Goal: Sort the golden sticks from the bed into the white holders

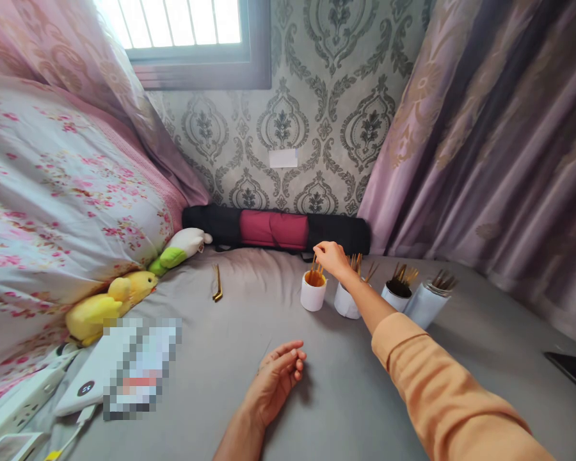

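My right hand [332, 257] reaches forward over a white round cup [313, 296] with an orange-yellow inside. Its fingers are closed on thin brown sticks [315, 261] that stand at the cup's mouth; how many is hard to tell. My left hand [277, 378] rests palm inward on the grey sheet, fingers loosely curled, holding nothing. Right of the first cup, a second white cup [346, 302] with sticks is partly hidden by my right forearm. Farther right are a white container [394, 296] of brown sticks and a tilted whitish jar [427, 306] with more sticks.
Thin gold-coloured pieces [217, 287] lie on the grey sheet [249, 307]. A black and red roll bag [273, 229] lies along the wall. Plush toys [110, 301], a white power bank [93, 371] and a power strip [24, 403] are left. A dark flat object [573, 371] lies right.
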`<state>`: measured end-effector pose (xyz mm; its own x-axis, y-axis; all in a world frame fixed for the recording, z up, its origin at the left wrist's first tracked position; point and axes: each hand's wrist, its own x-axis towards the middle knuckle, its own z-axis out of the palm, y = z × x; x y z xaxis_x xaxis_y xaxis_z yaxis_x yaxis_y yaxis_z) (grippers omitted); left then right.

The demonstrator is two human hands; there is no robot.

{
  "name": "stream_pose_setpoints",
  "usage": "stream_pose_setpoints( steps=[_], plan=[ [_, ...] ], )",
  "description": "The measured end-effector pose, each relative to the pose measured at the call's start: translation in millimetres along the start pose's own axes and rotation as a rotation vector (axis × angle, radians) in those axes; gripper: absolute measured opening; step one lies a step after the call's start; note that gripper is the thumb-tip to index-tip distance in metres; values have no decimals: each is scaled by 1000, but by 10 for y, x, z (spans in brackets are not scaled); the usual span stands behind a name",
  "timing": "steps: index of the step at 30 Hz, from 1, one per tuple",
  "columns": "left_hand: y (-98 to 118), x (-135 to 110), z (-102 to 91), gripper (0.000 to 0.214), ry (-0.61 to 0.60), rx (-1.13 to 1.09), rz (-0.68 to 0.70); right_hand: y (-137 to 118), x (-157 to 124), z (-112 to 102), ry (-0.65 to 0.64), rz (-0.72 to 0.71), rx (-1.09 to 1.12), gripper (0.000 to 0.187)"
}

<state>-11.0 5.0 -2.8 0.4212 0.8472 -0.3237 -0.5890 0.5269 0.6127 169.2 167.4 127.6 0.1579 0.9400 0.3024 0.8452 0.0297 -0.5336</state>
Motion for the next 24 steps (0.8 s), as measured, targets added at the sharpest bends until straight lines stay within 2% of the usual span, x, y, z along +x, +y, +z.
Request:
stream_pose_setpoints(
  steps=[24],
  plan=[
    [-2, -4, 5, 28, 5, -11, 14, 61, -7, -32, 33, -40, 21, 25]
  ],
)
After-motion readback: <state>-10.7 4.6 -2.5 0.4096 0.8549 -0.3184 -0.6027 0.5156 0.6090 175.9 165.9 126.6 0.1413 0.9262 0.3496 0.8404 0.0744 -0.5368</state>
